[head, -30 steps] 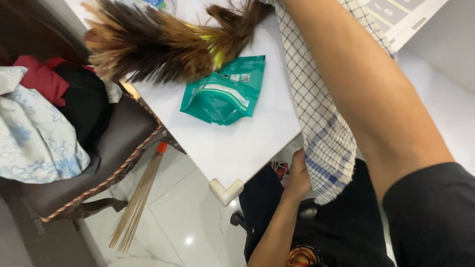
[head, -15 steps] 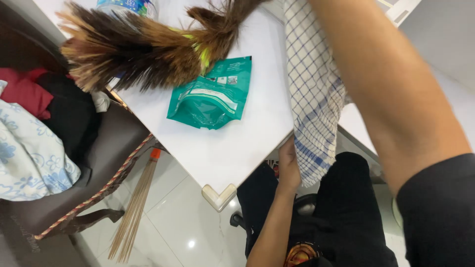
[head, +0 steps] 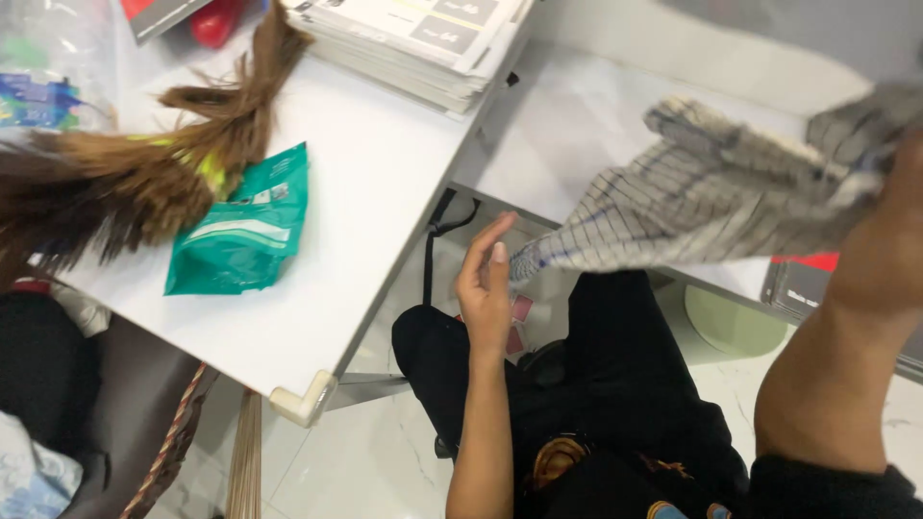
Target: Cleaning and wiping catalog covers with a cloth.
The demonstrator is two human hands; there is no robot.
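Observation:
My right hand (head: 899,197) is raised at the right edge and grips a white cloth with a blue check pattern (head: 711,197), which streams out to the left in the air. My left hand (head: 486,288) is open, fingers spread, just below the white table's edge, close to the cloth's loose end but not holding it. On the white table (head: 375,192) lie a teal resealable pouch (head: 240,231) and a brown feather duster (head: 135,183), the duster overlapping the pouch's upper corner.
A stack of printed sheets (head: 423,38) sits at the table's back. A second white surface (head: 577,125) lies behind the cloth. A beige corner guard (head: 303,399) caps the table corner. A brown chair (head: 144,423) with clothes stands left, a broom (head: 248,461) beside it.
The cloth has been pulled off the table and swung to the right, now held up in the air. My left hand left the table's underside and opened. The view shifted right.

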